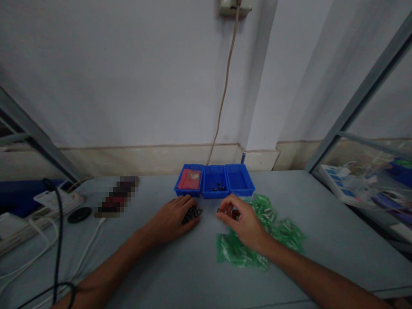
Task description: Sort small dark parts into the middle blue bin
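Note:
My left hand [172, 219] rests on the grey table [193, 274], its fingers curled over a clump of small dark parts [192, 213]. My right hand [243, 221] hovers just right of it, fingers pinched on a tiny dark part [220, 210]. Under and behind the right hand lies a heap of green plastic bags [277, 234]. Three blue bins stand in a row behind the hands: the left bin [189, 180] holds a red packet, the middle bin [215, 182] holds several small dark parts, and the right bin [240, 179] looks bare inside.
White and black cables [59, 240] and a power strip [61, 199] crowd the table's left side beside a black disc [79, 214]. A cord [225, 86] hangs down the wall behind the bins. A metal frame and a cluttered shelf [363, 184] stand at the right.

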The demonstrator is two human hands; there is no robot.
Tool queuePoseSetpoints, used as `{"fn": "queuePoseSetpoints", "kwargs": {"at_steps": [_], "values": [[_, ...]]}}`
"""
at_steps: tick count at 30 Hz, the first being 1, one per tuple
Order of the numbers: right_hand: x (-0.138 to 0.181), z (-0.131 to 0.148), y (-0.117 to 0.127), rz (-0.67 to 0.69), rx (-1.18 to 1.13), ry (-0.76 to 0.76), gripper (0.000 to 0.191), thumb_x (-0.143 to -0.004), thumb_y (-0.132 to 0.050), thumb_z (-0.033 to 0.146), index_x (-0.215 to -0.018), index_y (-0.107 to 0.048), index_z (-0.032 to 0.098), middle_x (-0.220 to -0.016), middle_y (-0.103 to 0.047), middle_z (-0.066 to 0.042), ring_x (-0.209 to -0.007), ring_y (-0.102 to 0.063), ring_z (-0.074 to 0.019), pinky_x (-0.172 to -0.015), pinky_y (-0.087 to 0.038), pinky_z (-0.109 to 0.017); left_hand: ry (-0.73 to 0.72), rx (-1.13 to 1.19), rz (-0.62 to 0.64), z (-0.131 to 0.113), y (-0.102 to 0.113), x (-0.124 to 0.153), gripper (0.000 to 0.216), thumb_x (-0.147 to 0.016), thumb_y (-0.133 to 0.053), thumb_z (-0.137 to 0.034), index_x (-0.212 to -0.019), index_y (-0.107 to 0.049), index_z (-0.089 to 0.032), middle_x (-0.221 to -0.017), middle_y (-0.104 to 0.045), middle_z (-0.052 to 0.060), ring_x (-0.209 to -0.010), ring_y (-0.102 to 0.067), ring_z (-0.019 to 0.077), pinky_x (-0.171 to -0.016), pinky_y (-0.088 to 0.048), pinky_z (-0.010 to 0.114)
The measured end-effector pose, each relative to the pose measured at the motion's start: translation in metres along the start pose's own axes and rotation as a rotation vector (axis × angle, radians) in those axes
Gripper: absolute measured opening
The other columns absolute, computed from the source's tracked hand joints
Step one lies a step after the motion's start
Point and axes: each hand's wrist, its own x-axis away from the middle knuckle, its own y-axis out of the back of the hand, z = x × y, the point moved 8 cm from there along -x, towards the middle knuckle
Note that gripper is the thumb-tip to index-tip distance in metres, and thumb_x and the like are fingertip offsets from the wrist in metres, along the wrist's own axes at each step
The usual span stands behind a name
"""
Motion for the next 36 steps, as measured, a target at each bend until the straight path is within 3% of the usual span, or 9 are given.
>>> {"fn": "queuePoseSetpoints", "kwargs": {"at_steps": [10, 14, 20, 27, 32, 36], "values": [[0.0, -0.006, -0.006, 0.03, -0.073, -0.031, 0.017, -0.092, -0.085, 0.034, -0.095, -0.072, 0.024, -0.081, -0.062, 0.003, -0.073, -0.058, -0.0168, -0.068, -0.045, -0.03, -0.013, -0.001, -0.021, 0.001, -0.002, 0.001, 0.023, -0.105, -0.063, -0.043, -0.117, -0.061, -0.023, -0.113, -0.068, 0.008, -0.103, -0.068, 0.0296, -0.09, -0.052, 0.043], [-0.002, -0.01, -0.006, 0.039, -0.193, -0.097, 0.023, -0.089, -0.087, 0.039, -0.095, -0.071, 0.023, -0.077, -0.059, 0.004, -0.062, -0.054, -0.0135, -0.058, -0.044, -0.027, -0.02, -0.005, -0.016, 0.001, -0.002, 0.002, 0.024, -0.105, -0.064, -0.043, -0.118, -0.061, -0.023, -0.114, -0.068, 0.008, -0.104, -0.068, 0.0299, -0.091, -0.052, 0.043], [-0.001, -0.01, -0.017, 0.186, -0.418, -0.244, 0.034, -0.085, -0.089, 0.049, -0.094, -0.072, 0.021, -0.067, -0.054, 0.008, -0.048, -0.045, -0.009, -0.042, -0.032, -0.023, -0.009, -0.006, -0.008, 0.001, -0.001, 0.001, 0.024, -0.105, -0.065, -0.042, -0.119, -0.061, -0.023, -0.116, -0.068, 0.009, -0.107, -0.068, 0.0306, -0.092, -0.052, 0.043], [0.002, -0.012, -0.02, 0.198, -0.525, -0.339, 0.045, -0.088, -0.083, 0.061, -0.085, -0.069, 0.018, -0.077, -0.066, 0.001, -0.049, -0.044, -0.0058, -0.043, -0.028, -0.021, -0.014, 0.02, -0.014, 0.002, -0.002, 0.002, 0.029, -0.103, -0.067, -0.047, -0.118, -0.06, -0.023, -0.116, -0.07, 0.009, -0.108, -0.068, 0.0312, -0.093, -0.052, 0.044], [0.001, -0.021, -0.018, 0.124, -0.62, -0.414, 0.055, -0.082, -0.085, 0.068, -0.08, -0.064, 0.018, -0.069, -0.059, 0.004, -0.048, -0.042, -0.0057, -0.042, -0.023, -0.021, -0.026, 0.011, -0.033, 0.001, -0.002, 0.002, 0.035, -0.102, -0.067, -0.051, -0.12, -0.06, -0.023, -0.118, -0.07, 0.01, -0.11, -0.068, 0.032, -0.098, -0.052, 0.046], [0.0, -0.022, -0.022, 0.152, -0.695, -0.44, 0.058, -0.083, -0.085, 0.066, -0.071, -0.053, 0.02, -0.06, -0.047, 0.009, -0.044, -0.032, -0.0044, -0.042, -0.018, -0.021, -0.022, 0.003, -0.041, 0.0, -0.002, 0.002, 0.033, -0.104, -0.065, -0.052, -0.118, -0.06, -0.023, -0.119, -0.07, 0.01, -0.107, -0.068, 0.0309, -0.096, -0.052, 0.045]]}}
